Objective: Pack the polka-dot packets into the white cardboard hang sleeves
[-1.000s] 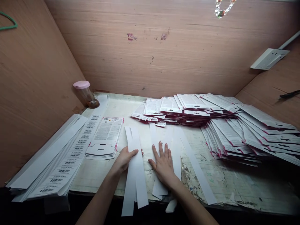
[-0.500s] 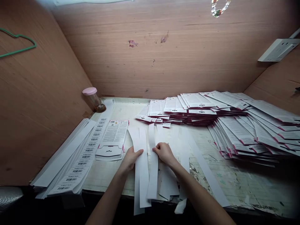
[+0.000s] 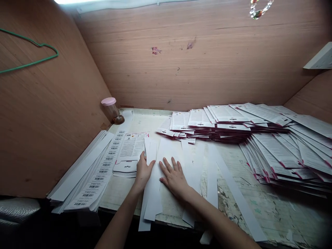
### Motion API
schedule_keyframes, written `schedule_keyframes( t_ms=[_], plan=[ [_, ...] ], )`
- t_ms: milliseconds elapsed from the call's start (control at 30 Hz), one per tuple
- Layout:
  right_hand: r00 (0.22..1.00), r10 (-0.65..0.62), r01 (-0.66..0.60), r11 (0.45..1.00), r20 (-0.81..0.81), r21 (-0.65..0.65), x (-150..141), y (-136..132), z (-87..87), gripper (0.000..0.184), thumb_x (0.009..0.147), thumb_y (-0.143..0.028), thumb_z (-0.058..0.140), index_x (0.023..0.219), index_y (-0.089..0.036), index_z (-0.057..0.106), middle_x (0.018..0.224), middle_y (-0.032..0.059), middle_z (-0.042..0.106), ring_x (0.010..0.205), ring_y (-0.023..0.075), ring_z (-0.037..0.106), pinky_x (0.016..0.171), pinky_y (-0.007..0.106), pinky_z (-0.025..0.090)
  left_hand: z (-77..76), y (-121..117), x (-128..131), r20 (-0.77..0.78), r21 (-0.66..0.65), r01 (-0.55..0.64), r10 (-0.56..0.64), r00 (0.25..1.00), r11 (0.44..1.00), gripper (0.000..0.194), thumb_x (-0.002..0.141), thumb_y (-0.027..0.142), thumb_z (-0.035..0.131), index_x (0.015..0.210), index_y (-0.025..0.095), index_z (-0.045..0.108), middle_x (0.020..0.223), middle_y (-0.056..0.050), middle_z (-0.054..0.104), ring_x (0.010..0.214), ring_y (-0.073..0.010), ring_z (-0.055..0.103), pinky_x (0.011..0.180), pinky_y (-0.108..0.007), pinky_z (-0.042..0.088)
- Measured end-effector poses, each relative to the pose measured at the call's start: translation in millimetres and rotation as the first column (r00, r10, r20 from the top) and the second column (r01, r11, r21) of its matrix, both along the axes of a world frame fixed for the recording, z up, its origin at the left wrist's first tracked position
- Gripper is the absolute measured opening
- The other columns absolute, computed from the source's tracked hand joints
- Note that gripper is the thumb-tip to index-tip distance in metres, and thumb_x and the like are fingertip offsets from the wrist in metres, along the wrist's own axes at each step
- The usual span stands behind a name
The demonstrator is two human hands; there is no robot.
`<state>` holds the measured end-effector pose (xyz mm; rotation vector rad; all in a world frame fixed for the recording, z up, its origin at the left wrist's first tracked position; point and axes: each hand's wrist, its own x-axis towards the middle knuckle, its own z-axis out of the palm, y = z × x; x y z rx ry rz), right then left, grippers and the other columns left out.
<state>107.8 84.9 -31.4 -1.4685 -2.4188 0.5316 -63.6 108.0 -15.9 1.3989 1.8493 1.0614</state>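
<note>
My left hand (image 3: pixel 143 171) grips the edge of a few white paper strips (image 3: pixel 152 204), its thumb on top. These strips overlap and hang past the table's front edge. To the right, my right hand (image 3: pixel 174 177) lies flat with fingers spread, pressing on white paper (image 3: pixel 168 148) on the table. Left of my left hand is a small stack of printed cardboard sleeves (image 3: pixel 131 148) with hang-hole flaps. More white strips lie right of my right hand, among them a long slanted strip (image 3: pixel 238 197).
Barcode label sheets (image 3: pixel 103 169) and blank strips (image 3: pixel 83 166) are piled at left. A pink-lidded jar (image 3: pixel 111 110) leans at the back. Heaps of printed sleeves (image 3: pixel 220 114) fill the back and right. A green hanger (image 3: pixel 38 62) is on the left wall.
My left hand has shifted left with its strips. My right hand has let go of the strip it pinched and now lies flat. The view has turned slightly left.
</note>
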Motion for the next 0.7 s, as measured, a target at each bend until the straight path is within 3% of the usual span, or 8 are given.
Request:
schedule_keyframes(
  t_ms=[67, 133, 233, 333, 433, 500, 567, 700],
  plan=[
    [0.998, -0.015, 0.014, 1.0, 0.065, 0.007, 1, -2, -4.8, 0.068, 0.093, -0.048, 0.05, 0.152, -0.029, 0.022, 0.161, 0.0039, 0.01, 0.147, 0.034, 0.003, 0.118, 0.054, 0.008, 4.2, -9, -1, -0.132, 0.082, 0.047, -0.036, 0.991, 0.996, 0.063, 0.084, 0.022, 0.059, 0.142, 0.014, 0.036, 0.139, -0.02, 0.048, 0.136, -0.0358, 0.038, 0.111, -0.057, 0.027],
    [0.983, -0.084, 0.091, 0.995, 0.163, -0.035, -2, -6, -7.5, 0.066, 0.094, -0.049, 0.045, 0.152, -0.023, 0.024, 0.16, 0.0112, 0.006, 0.147, 0.0332, 0.003, 0.118, 0.051, 0.01, 4.7, -22, 0, -0.261, 0.124, 0.192, -0.154, 0.953, 0.974, 0.046, 0.084, 0.017, 0.055, 0.129, 0.018, 0.054, 0.144, -0.016, 0.045, 0.143, -0.0342, 0.026, 0.117, -0.058, 0.013],
    [0.936, -0.206, 0.236, 0.969, 0.285, -0.074, -7, -14, -15.3, 0.06, 0.097, -0.048, 0.037, 0.149, -0.02, 0.031, 0.159, 0.0172, 0.011, 0.146, 0.0348, 0.012, 0.115, 0.051, 0.018, -4.5, -41, 5, -0.403, 0.062, 0.443, -0.383, 0.831, 0.895, 0.036, 0.076, 0.014, 0.064, 0.109, 0.027, 0.068, 0.134, -0.006, 0.059, 0.136, -0.0322, 0.04, 0.117, -0.056, 0.015],
    [0.925, -0.229, 0.22, 0.973, 0.304, 0.064, -4, -15, -31.9, 0.058, 0.095, -0.051, 0.034, 0.147, -0.027, 0.036, 0.159, 0.013, 0.017, 0.144, 0.0381, 0.02, 0.111, 0.056, 0.023, -18.5, -50, 6, -0.48, -0.027, 0.521, -0.468, 0.742, 0.853, 0.052, 0.079, 0.028, 0.066, 0.13, 0.031, 0.057, 0.148, -0.006, 0.046, 0.14, -0.0358, 0.032, 0.114, -0.061, 0.02],
    [0.925, -0.228, 0.166, 0.962, 0.303, 0.218, 5, -7, -48.4, 0.068, 0.09, -0.058, 0.033, 0.144, -0.018, 0.042, 0.155, 0.0173, 0.027, 0.14, 0.0424, 0.028, 0.11, 0.059, 0.024, -22.7, -54, 0, -0.559, -0.101, 0.571, -0.521, 0.645, 0.815, 0.067, 0.093, 0.046, 0.048, 0.151, 0.024, 0.024, 0.158, -0.011, 0.026, 0.147, -0.0322, 0.014, 0.117, -0.059, 0.013],
    [0.934, -0.248, 0.175, 0.945, 0.259, 0.275, 12, -3, -54.0, 0.074, 0.089, -0.062, 0.026, 0.143, -0.014, 0.043, 0.153, 0.018, 0.031, 0.138, 0.0433, 0.031, 0.108, 0.06, 0.025, -15.7, -57, -6, -0.615, -0.08, 0.576, -0.495, 0.614, 0.814, 0.072, 0.095, 0.051, 0.039, 0.153, 0.018, 0.013, 0.159, -0.015, 0.021, 0.148, -0.0284, 0.01, 0.119, -0.054, 0.011],
    [0.95, -0.265, 0.203, 0.925, 0.162, 0.32, 20, -3, -54.8, 0.076, 0.088, -0.063, 0.021, 0.144, -0.016, 0.04, 0.153, 0.0159, 0.032, 0.137, 0.0437, 0.033, 0.106, 0.063, 0.028, -1.1, -60, -17, -0.669, 0.001, 0.531, -0.394, 0.63, 0.847, 0.07, 0.094, 0.051, 0.042, 0.152, 0.018, 0.019, 0.16, -0.014, 0.018, 0.148, -0.027, 0.008, 0.12, -0.051, 0.01],
    [0.982, -0.153, 0.181, 0.922, -0.109, 0.342, 45, -17, -51.3, 0.075, 0.084, -0.066, 0.029, 0.149, -0.028, 0.03, 0.144, 0.0139, 0.047, 0.132, 0.0431, 0.041, 0.098, 0.064, 0.039, 38.0, -70, -62, -0.668, 0.11, 0.206, -0.081, 0.74, 0.972, 0.07, 0.085, 0.039, 0.064, 0.146, 0.02, 0.036, 0.159, -0.013, 0.021, 0.148, -0.0308, 0.011, 0.119, -0.052, 0.013]
  ],
)
